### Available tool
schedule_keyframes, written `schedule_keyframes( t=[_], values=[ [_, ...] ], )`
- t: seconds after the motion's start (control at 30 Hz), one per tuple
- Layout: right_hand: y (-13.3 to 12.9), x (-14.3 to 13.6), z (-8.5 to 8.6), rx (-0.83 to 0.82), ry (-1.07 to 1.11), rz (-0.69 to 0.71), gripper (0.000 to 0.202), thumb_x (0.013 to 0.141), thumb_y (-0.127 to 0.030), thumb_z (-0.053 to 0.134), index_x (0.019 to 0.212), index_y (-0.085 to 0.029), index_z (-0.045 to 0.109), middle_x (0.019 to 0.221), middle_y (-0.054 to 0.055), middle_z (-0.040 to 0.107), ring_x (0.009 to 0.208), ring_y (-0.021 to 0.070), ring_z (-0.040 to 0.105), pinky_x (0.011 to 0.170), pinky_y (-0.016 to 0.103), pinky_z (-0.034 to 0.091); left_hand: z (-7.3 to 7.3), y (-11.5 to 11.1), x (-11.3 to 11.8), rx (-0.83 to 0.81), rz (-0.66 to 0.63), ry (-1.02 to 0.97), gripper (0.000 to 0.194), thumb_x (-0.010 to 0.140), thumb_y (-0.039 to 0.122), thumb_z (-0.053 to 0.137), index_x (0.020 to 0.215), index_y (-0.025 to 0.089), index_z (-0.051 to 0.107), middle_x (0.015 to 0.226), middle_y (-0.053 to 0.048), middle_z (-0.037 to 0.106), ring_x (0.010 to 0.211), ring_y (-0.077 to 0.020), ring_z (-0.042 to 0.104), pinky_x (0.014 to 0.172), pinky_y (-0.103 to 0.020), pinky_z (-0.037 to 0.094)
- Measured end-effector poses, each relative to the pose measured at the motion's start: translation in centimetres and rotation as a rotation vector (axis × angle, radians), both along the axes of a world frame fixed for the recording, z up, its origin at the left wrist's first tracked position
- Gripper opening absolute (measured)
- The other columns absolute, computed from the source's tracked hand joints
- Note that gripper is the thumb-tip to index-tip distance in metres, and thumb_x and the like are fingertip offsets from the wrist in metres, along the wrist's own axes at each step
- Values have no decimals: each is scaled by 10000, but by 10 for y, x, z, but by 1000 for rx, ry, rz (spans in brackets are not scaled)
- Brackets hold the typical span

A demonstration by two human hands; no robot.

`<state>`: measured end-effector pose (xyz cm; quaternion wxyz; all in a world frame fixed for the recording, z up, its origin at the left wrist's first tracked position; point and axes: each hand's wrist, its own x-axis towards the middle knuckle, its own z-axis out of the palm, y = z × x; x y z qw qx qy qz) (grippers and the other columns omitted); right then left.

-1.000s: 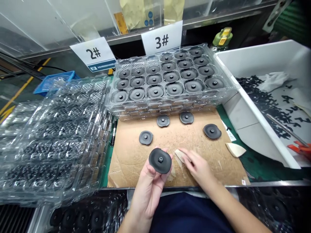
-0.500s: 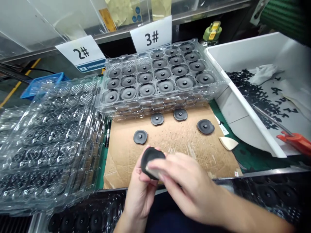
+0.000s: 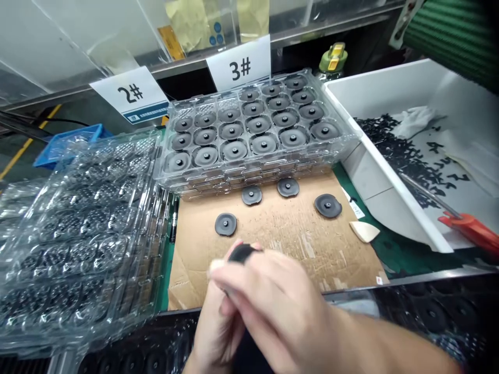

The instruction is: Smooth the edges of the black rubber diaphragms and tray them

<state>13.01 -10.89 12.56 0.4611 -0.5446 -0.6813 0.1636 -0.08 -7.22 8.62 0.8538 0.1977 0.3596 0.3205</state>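
Observation:
My left hand (image 3: 216,322) is closed around a black round disc (image 3: 240,253) above the cardboard's near edge; most of the disc is hidden behind my other hand. Over it lies my right hand (image 3: 278,301), blurred, with its fingers pinched on a small pale piece (image 3: 216,266) that sticks out past the fingertips. What that piece is cannot be made out. Beyond the hands, a loose dark disc (image 3: 225,224) with a centre stud rests on the cardboard sheet (image 3: 273,223). Another disc (image 3: 251,195), a disc (image 3: 288,187) and a disc (image 3: 328,205) lie farther back and right.
Stacked clear trays (image 3: 249,169) with dark discs stand behind the cardboard. More clear trays (image 3: 86,228) fill the left. At right, a white bin (image 3: 393,182) holds small black pieces and a red-handled screwdriver (image 3: 470,228). A cream wedge (image 3: 365,231) lies near it.
My right hand has swept left across the disc, and its pale piece now reaches past the disc's left side. The disc is more covered. The view has shifted slightly.

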Motion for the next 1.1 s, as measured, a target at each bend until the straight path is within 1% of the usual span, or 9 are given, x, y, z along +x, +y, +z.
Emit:
schedule_keyframes(
  t=[0.07, 0.17, 0.3, 0.4, 0.53, 0.67, 0.83, 0.97, 1.1],
  values=[
    [-12, 7, -1, -80, 13, 71, 263, 878, -96, 400, 1089, -124, 554, 875, 64, 618, 804, 161, 567, 736, 285, 471, 1, 2, -3, -8, -23, -43, 484, 596, 352, 752, 1063, 307, 632, 1103, -7, 657, 1020, -236, 602, 926, -324, 456],
    [-28, 14, -6, -177, -32, -7, 281, 853, -74, 428, 1097, -141, 550, 886, 53, 619, 767, 153, 569, 711, 286, 471, 0, 4, -4, 22, -8, -72, 528, 568, 332, 767, 1076, 320, 624, 1114, -13, 655, 1034, -213, 595, 888, -264, 474],
    [-30, 8, -6, -39, -136, -164, 307, 833, -80, 457, 1129, -101, 533, 783, 72, 612, 687, 181, 552, 637, 321, 460, -2, 4, 0, 66, 48, -99, 509, 578, 344, 756, 1071, 325, 626, 1142, -1, 640, 1024, -193, 600, 888, -238, 471],
    [-25, 5, -4, -9, -111, -57, 278, 842, -89, 447, 1100, -114, 549, 697, 38, 593, 614, 160, 536, 593, 298, 457, -4, 2, -2, 70, 53, -68, 533, 622, 352, 732, 1134, 334, 584, 1216, -25, 594, 1049, -245, 589, 947, -349, 447],
    [-21, 8, -5, -109, -58, -101, 284, 842, -86, 425, 1096, -122, 547, 914, 70, 625, 771, 169, 577, 701, 308, 472, -6, 1, -5, 144, 97, 1, 607, 609, 389, 733, 1181, 288, 555, 1212, -63, 596, 1125, -251, 536, 958, -314, 437],
    [-22, 4, -7, 17, -100, -79, 251, 852, -103, 434, 1068, -116, 562, 705, 39, 604, 624, 163, 551, 593, 295, 466, -6, 0, -4, 86, 81, -33, 520, 667, 332, 711, 1165, 318, 563, 1219, -34, 596, 1107, -259, 553, 977, -352, 422],
    [-23, 5, -6, -165, -28, -104, 274, 848, -102, 421, 1086, -144, 550, 940, 57, 631, 818, 169, 592, 727, 306, 482, -2, -3, 0, 123, 137, 21, 545, 598, 391, 738, 1119, 313, 599, 1162, -33, 634, 1087, -211, 569, 873, -213, 476],
    [-23, 0, -5, -21, -62, -95, 266, 839, -97, 443, 1076, -139, 555, 817, 53, 647, 694, 169, 590, 637, 296, 478, -3, -4, 1, 105, 122, 11, 490, 642, 359, 722, 1116, 321, 601, 1179, -31, 623, 1085, -246, 570, 969, -332, 428],
    [-11, 15, -23, -199, 93, -50, 251, 873, -139, 421, 1092, -182, 536, 998, 45, 628, 905, 157, 589, 784, 281, 478, -9, -1, 0, 85, 208, 8, 591, 640, 400, 707, 1200, 332, 531, 1217, -35, 595, 1141, -240, 528, 990, -327, 412]
  ],
)
